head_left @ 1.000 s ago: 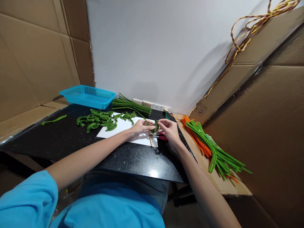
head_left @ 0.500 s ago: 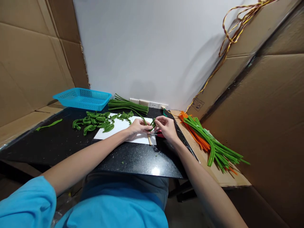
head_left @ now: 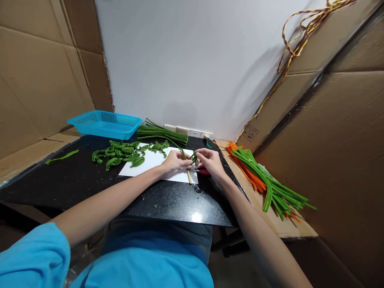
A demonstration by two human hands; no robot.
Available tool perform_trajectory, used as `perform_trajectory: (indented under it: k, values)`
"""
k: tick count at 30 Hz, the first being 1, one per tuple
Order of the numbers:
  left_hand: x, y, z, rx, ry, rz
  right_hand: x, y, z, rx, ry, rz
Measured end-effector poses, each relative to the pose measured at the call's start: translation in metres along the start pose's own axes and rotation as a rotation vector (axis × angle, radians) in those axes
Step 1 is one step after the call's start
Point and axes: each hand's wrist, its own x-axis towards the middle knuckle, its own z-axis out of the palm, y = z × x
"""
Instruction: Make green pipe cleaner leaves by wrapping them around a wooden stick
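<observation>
A sheet of paper (head_left: 144,168) lies on the table (head_left: 60,182) before me, with a chenille stem (head_left: 193,159) between my left hand (head_left: 177,161) and right hand (head_left: 210,161) above its right end. The stick (head_left: 189,177) is at that end, the tool (head_left: 204,172) just right of it. Folded stems (head_left: 115,151) spread from the paper onto the table at left; farther left lies a strip (head_left: 62,157). Behind are the basket (head_left: 105,127), then the stem bundle (head_left: 163,135) to its right. Right of the table, more stems (head_left: 274,186) lie on cardboard (head_left: 289,230).
</observation>
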Motion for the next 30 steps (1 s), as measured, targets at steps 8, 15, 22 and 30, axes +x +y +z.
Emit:
perform_trajectory:
  k: [8, 15, 22, 30]
  values:
    - [-0.0020, 0.0041, 0.0042, 0.051, 0.016, 0.013, 0.0012, 0.0042, -0.0009, -0.049, 0.010, 0.003]
    - [-0.0020, 0.0037, 0.0005, -0.010, -0.026, 0.005, -0.0037, 0.0002, 0.0026, 0.045, -0.072, 0.073]
    - [-0.0037, 0.0056, -0.0009, 0.009, -0.064, -0.018, -0.0063, -0.0040, 0.0033, 0.096, -0.003, 0.101]
    - [0.0041, 0.0033, -0.0051, -0.006, -0.043, 0.069, -0.0039, -0.0030, 0.0009, 0.143, 0.012, 0.097]
